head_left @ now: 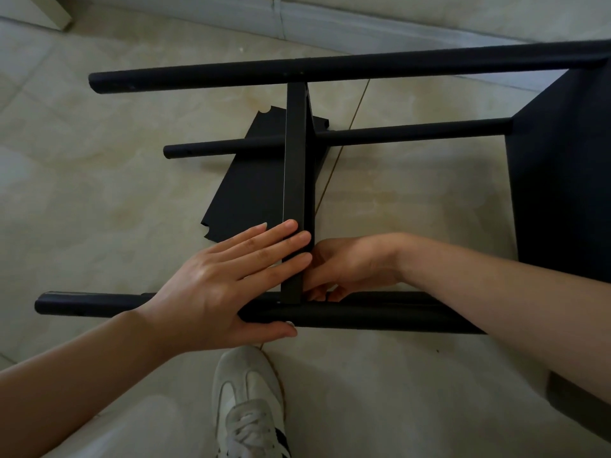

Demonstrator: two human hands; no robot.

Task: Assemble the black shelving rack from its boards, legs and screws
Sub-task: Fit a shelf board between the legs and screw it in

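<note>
The black rack lies on its side on the floor. Its near leg (380,317) runs left to right just below my hands, a far leg (330,69) lies across the top, and a third leg (413,130) shows between them. A middle board (296,180) stands on edge between the legs. My left hand (224,282) lies flat against the board's left face, fingers straight, thumb under the near leg. My right hand (347,266) reaches behind the board's near end, fingers curled down at the joint; what they hold is hidden. A large end board (562,180) stands at the right.
A loose black board (244,186) with notched corners lies flat on the tiled floor behind the middle board. My white shoe (248,401) stands on the floor below the near leg. A pale wall base (297,24) runs along the top.
</note>
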